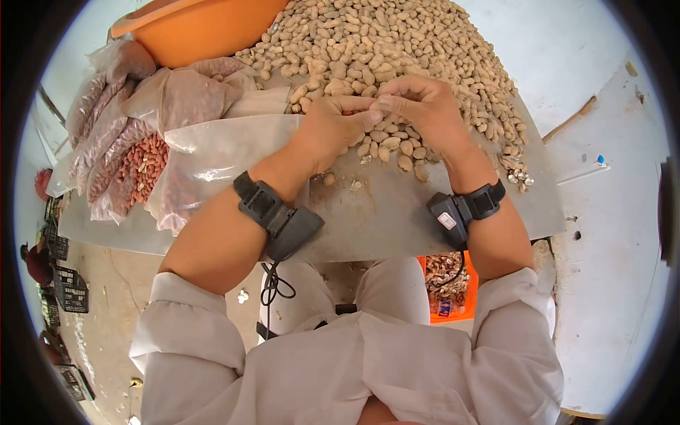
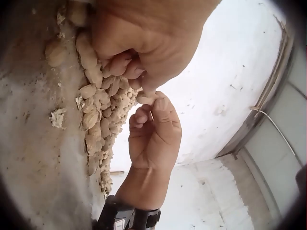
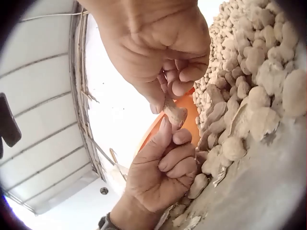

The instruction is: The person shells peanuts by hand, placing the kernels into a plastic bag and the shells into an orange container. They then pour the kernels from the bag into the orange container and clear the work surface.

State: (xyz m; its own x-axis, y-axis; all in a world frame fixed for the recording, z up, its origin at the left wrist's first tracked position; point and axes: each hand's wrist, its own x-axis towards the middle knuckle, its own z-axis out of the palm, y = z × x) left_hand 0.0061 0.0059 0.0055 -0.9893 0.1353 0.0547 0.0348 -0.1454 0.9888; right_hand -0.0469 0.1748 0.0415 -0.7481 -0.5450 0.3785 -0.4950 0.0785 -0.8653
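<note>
Fingertip to fingertip above the table, my left hand [image 1: 333, 127] and right hand [image 1: 428, 113] meet at one unshelled peanut [image 3: 176, 113]. In the right wrist view, the right thumb and fingers pinch its upper end, while the left thumb and index finger grip it from below. The left hand's other fingers are curled in toward the palm. The left wrist view shows the same peanut [image 2: 146, 98] between both hands' fingertips. Just beyond and under the hands spreads a large heap of unshelled peanuts [image 1: 397, 42], with several loose ones [image 1: 389, 144] near the right wrist.
An orange basin [image 1: 205, 32] stands at the back left. Clear plastic bags [image 1: 219, 159] lie left of my arm, with red peanut kernels [image 1: 145, 170] showing. Below the grey table's front edge [image 1: 382, 248], an orange container [image 1: 471, 301] holds shells. Black crates [image 1: 71, 290] stand far left.
</note>
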